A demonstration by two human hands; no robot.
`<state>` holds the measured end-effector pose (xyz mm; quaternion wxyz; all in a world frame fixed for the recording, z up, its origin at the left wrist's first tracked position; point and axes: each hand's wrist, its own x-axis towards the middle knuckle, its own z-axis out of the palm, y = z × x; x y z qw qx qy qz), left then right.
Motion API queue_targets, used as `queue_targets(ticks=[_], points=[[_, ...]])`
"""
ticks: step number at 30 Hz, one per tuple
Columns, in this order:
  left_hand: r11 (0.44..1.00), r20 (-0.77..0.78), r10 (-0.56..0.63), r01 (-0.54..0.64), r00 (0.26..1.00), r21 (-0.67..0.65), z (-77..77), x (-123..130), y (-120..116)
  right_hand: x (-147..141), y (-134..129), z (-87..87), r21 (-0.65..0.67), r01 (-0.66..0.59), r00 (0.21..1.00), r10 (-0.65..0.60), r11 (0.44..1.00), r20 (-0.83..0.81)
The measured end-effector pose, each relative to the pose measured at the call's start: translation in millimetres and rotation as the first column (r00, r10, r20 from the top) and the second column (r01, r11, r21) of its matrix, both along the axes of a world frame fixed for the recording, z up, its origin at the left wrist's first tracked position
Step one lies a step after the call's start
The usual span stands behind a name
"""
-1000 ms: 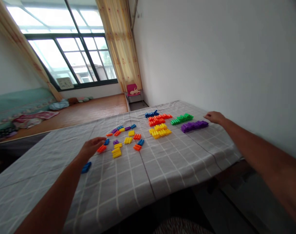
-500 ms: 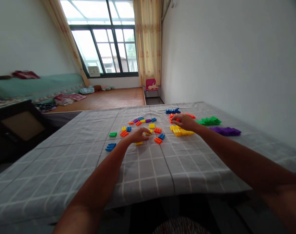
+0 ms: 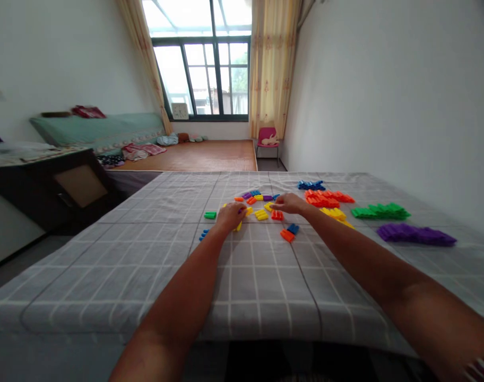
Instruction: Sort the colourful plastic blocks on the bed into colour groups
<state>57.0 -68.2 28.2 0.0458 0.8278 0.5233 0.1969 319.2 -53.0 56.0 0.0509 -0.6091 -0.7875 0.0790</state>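
My right hand (image 3: 288,203) reaches over the middle of the table, its fingertips pinched on a small yellow plastic block (image 3: 268,206). To its left, my left hand (image 3: 231,216) is closed low over the cloth. Bits of purple and yellow show by its fingertips, but what it grips is largely covered. Below that hand lies part of another yellow block (image 3: 239,226). Between the hands rests a ribbed yellow block (image 3: 261,215), with an orange block (image 3: 277,215) beside it. Nearer me, an orange block (image 3: 287,235) touches a blue block (image 3: 293,228).
Rows of blocks in blue (image 3: 311,185), orange (image 3: 327,198), yellow (image 3: 335,214), green (image 3: 381,211) and purple (image 3: 415,234) lie along the right. A green block (image 3: 210,215) and a blue block (image 3: 204,234) lie left. A checked grey cloth (image 3: 258,286) covers the table.
My right hand has moved left from the orange and yellow rows to the middle and pinches a yellow block. My left hand's fingers have closed. The view has turned left.
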Motion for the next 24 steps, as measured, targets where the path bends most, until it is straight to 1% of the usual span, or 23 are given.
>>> queue_targets(ticks=[2, 4, 8, 10, 12, 15, 17, 19, 22, 24], points=[[0.998, -0.005, 0.060, -0.060, 0.998, -0.005, 2.3, -2, 0, -5, 14, 3.9, 0.088, 0.055, 0.998, -0.058, 0.995, 0.038], [0.992, -0.010, 0.126, -0.126, 0.992, 0.001, 3.5, -5, 1, -11, 30, 2.3, 0.146, 0.073, 0.996, -0.081, 0.987, 0.049], [0.967, 0.010, 0.254, -0.254, 0.967, -0.003, 2.7, -15, 6, -26, 55, -14.5, 0.167, 0.049, 0.994, -0.065, 0.985, 0.093], [0.959, 0.033, 0.284, -0.284, 0.958, -0.016, 1.5, -20, 8, -33, 61, -22.1, 0.157, 0.021, 0.992, -0.040, 0.987, 0.117], [0.958, 0.053, 0.286, -0.285, 0.957, -0.023, 0.5, -23, 10, -38, 64, -24.7, 0.146, 0.011, 0.991, -0.031, 0.989, 0.130], [0.964, 0.069, 0.266, -0.265, 0.961, -0.024, -0.1, -24, 11, -39, 63, -18.5, 0.156, 0.043, 0.995, -0.056, 0.987, 0.085], [0.973, 0.068, 0.231, -0.230, 0.971, -0.016, -0.5, -23, 12, -37, 59, -10.9, 0.179, 0.063, 0.998, -0.060, 0.982, -0.020], [0.989, 0.046, 0.146, -0.146, 0.988, 0.001, -1.6, -21, 13, -33, 53, -4.4, 0.185, 0.067, 0.985, -0.035, 0.981, -0.170], [1.000, -0.029, -0.020, 0.020, 0.999, 0.010, -4.9, -19, 16, -23, 40, -1.1, 0.114, 0.025, 0.923, 0.021, 0.993, -0.384], [0.997, -0.074, -0.076, 0.076, 0.994, -0.005, -6.5, -19, 18, -15, 30, -3.3, 0.059, 0.004, 0.869, 0.026, 0.998, -0.493]])
